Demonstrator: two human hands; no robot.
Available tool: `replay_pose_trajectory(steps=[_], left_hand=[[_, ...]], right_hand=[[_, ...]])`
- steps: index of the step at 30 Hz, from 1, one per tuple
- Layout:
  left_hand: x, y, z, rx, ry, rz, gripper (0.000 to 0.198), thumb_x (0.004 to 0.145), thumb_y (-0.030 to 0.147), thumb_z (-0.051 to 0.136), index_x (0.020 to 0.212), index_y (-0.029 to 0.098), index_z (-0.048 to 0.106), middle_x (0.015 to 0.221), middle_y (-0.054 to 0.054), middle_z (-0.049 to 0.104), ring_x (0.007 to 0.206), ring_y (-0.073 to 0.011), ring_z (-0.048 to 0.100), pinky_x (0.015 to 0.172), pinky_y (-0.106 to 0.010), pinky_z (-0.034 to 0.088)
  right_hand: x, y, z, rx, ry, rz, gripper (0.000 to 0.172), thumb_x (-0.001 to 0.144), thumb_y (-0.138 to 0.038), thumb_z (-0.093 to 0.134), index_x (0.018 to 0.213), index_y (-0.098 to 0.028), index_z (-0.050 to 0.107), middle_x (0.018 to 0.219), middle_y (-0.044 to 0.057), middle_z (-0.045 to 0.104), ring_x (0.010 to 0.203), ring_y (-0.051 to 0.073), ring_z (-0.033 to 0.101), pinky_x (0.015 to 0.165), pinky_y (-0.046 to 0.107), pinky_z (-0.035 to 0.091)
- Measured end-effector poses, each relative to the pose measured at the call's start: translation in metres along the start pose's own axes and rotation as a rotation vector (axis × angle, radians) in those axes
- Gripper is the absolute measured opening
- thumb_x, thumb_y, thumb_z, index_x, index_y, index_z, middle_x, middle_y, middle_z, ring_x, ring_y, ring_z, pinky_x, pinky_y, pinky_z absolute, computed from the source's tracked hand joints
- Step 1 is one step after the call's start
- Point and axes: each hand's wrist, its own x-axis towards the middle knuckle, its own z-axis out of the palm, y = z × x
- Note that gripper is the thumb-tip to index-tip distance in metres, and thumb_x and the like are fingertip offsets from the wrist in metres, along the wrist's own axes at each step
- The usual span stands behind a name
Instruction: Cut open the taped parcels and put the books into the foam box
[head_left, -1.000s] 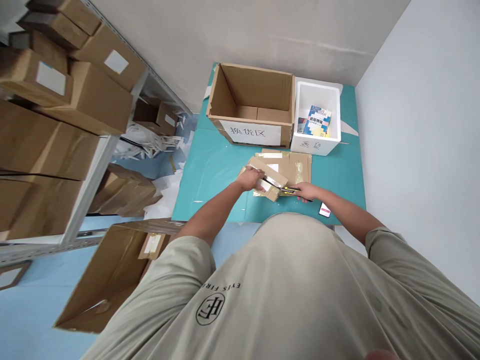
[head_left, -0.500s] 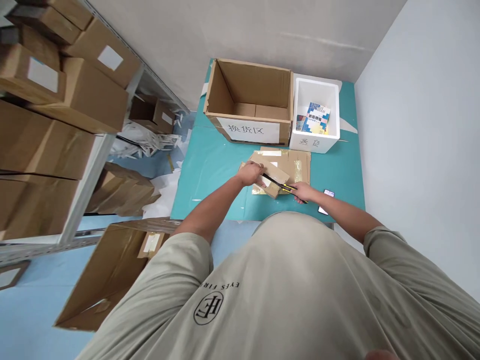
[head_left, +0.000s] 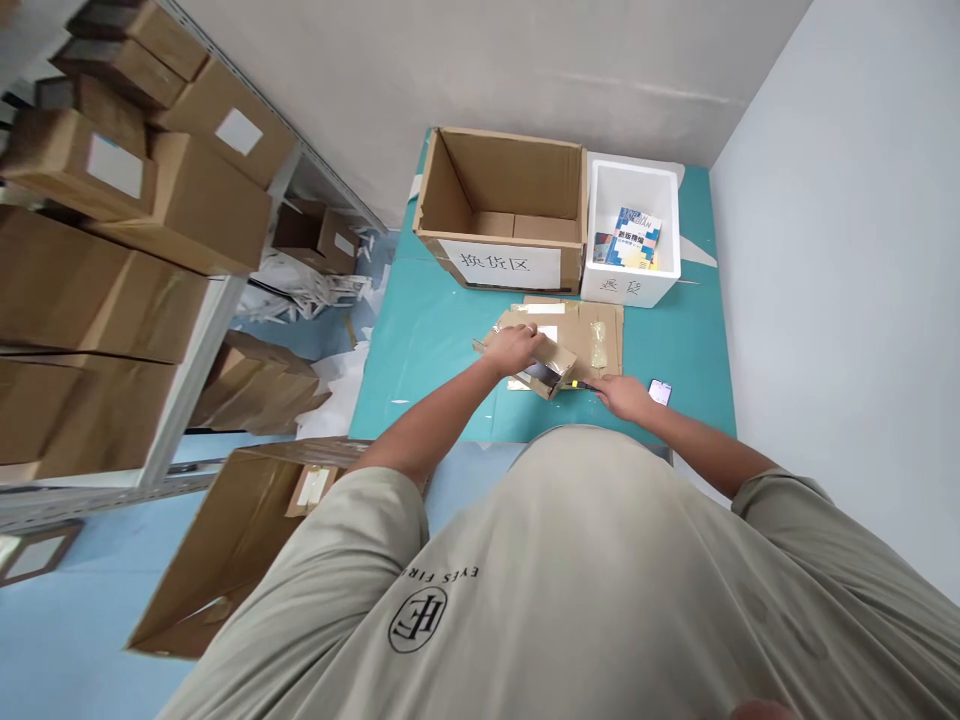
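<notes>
My left hand (head_left: 516,350) grips a small cardboard box (head_left: 559,360) from above, fingers closed over its top. The box sits tilted on flattened cardboard (head_left: 600,320) with clear tape on it. A dark patch shows at its near side, below my fingers; whether it is contents or an opening I cannot tell. In my right hand (head_left: 622,395) is a black and yellow utility knife (head_left: 577,384), its front end close to the box's right corner. Fingers hide most of its handle.
On the green table (head_left: 405,350) stand a large open carton (head_left: 499,265) and a white foam box (head_left: 632,285) holding books (head_left: 636,238). A phone (head_left: 660,392) lies by my right wrist. Shelves with cartons (head_left: 202,200) are at left; an open carton (head_left: 217,540) rests below.
My left hand has shifted right over the box, which has turned and now shows a dark patch. The knife has drawn back from the box's top to its right corner.
</notes>
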Motion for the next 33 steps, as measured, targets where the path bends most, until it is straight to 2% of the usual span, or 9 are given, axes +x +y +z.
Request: replay_pose_trajectory(steps=[2, 4, 6, 9, 13, 17, 22, 27, 33], left_hand=[[0.013, 0.006, -0.003, 0.027, 0.017, 0.075, 0.056, 0.090, 0.033, 0.088, 0.145, 0.025, 0.080, 0.152, -0.021, 0.073, 0.139, -0.0432, 0.068, 0.115, -0.053, 0.051], [0.024, 0.009, -0.003, 0.037, -0.003, 0.116, 0.047, 0.091, 0.027, 0.085, 0.137, 0.024, 0.083, 0.150, -0.022, 0.074, 0.139, -0.0436, 0.069, 0.117, -0.055, 0.050], [0.032, 0.009, -0.002, 0.019, -0.047, 0.132, 0.040, 0.091, 0.022, 0.082, 0.131, 0.023, 0.085, 0.140, -0.022, 0.077, 0.132, -0.0421, 0.073, 0.113, -0.054, 0.051], [0.040, 0.005, 0.001, -0.015, -0.122, 0.167, 0.045, 0.088, 0.020, 0.084, 0.132, 0.023, 0.084, 0.129, -0.020, 0.082, 0.124, -0.0396, 0.077, 0.108, -0.049, 0.054], [0.043, -0.001, 0.001, 0.044, -0.159, 0.235, 0.054, 0.089, 0.021, 0.080, 0.143, 0.023, 0.081, 0.129, -0.020, 0.083, 0.123, -0.0380, 0.078, 0.104, -0.045, 0.056], [0.043, 0.000, -0.001, 0.070, -0.150, 0.253, 0.048, 0.093, 0.023, 0.077, 0.141, 0.023, 0.081, 0.127, -0.019, 0.084, 0.120, -0.0361, 0.079, 0.101, -0.042, 0.057], [0.038, 0.003, -0.003, 0.057, -0.155, 0.200, 0.036, 0.102, 0.020, 0.067, 0.134, 0.020, 0.084, 0.125, -0.020, 0.085, 0.115, -0.0354, 0.081, 0.100, -0.043, 0.056], [0.033, 0.005, -0.001, 0.013, -0.192, 0.120, 0.036, 0.109, 0.020, 0.060, 0.134, 0.019, 0.085, 0.122, -0.022, 0.086, 0.115, -0.0366, 0.082, 0.101, -0.044, 0.054], [0.031, 0.001, -0.007, -0.060, -0.150, -0.064, 0.043, 0.118, 0.041, 0.053, 0.135, 0.022, 0.088, 0.128, -0.021, 0.087, 0.122, -0.0392, 0.081, 0.099, -0.043, 0.056]], right_hand=[[-0.001, -0.009, -0.005, -0.140, -0.016, -0.030, 0.062, 0.121, -0.025, 0.048, 0.181, -0.035, 0.061, 0.143, 0.015, 0.083, 0.127, 0.032, 0.078, 0.101, 0.039, 0.058], [0.000, -0.016, -0.012, -0.249, -0.023, -0.056, 0.066, 0.119, -0.018, 0.045, 0.182, -0.034, 0.058, 0.145, 0.017, 0.082, 0.128, 0.032, 0.077, 0.102, 0.040, 0.056], [0.001, -0.022, -0.019, -0.320, -0.030, -0.084, 0.067, 0.118, -0.015, 0.045, 0.182, -0.032, 0.058, 0.147, 0.019, 0.080, 0.128, 0.033, 0.076, 0.102, 0.041, 0.055], [0.003, -0.028, -0.029, -0.373, -0.042, -0.114, 0.065, 0.119, -0.016, 0.044, 0.181, -0.028, 0.058, 0.145, 0.021, 0.080, 0.127, 0.034, 0.076, 0.100, 0.041, 0.055], [0.007, -0.035, -0.037, -0.390, -0.049, -0.123, 0.063, 0.118, -0.016, 0.044, 0.178, -0.026, 0.061, 0.141, 0.022, 0.081, 0.126, 0.034, 0.077, 0.098, 0.041, 0.056], [0.008, -0.038, -0.038, -0.384, -0.052, -0.132, 0.061, 0.118, -0.017, 0.042, 0.175, -0.021, 0.064, 0.140, 0.025, 0.081, 0.126, 0.037, 0.076, 0.100, 0.045, 0.056], [0.005, -0.029, -0.035, -0.437, -0.043, -0.107, 0.063, 0.120, -0.017, 0.037, 0.179, -0.017, 0.057, 0.144, 0.029, 0.078, 0.130, 0.040, 0.072, 0.102, 0.048, 0.054], [0.010, -0.015, -0.038, -0.533, -0.053, -0.155, 0.063, 0.121, -0.017, 0.034, 0.180, -0.016, 0.054, 0.143, 0.028, 0.077, 0.128, 0.038, 0.071, 0.100, 0.046, 0.051], [0.010, 0.010, -0.038, -0.521, 0.018, -0.167, 0.063, 0.120, -0.015, 0.037, 0.181, -0.022, 0.056, 0.138, 0.025, 0.080, 0.122, 0.036, 0.073, 0.097, 0.043, 0.050]])
